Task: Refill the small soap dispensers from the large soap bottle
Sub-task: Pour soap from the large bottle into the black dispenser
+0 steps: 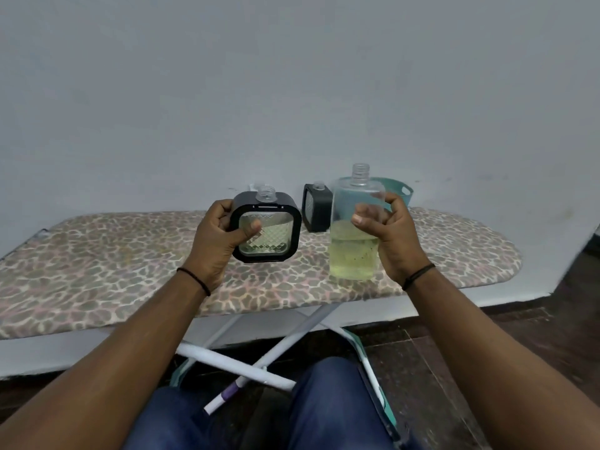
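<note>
Hands are up, side by side: the left hand (pixel 216 233) grips a small dispenser (pixel 265 226), and the right hand (pixel 386 233) grips the big soap bottle (pixel 355 228), both upright.

There are 2 small soap dispensers: 1 (pixel 266 230) at the centre of the frame, black-framed with a patterned clear panel and an open threaded neck, and 1 (pixel 316 207) just right of centre, further back. There is 1 large soap bottle (pixel 355 251), right of centre, uncapped and roughly half full of yellowish liquid. 1 teal basket (pixel 401 191) shows behind it. 2 hands appear, the left hand (pixel 216 240) and the right hand (pixel 386 233), each wrist wearing 1 black band. 1 ironing board (pixel 130 254) spans the middle.
</note>
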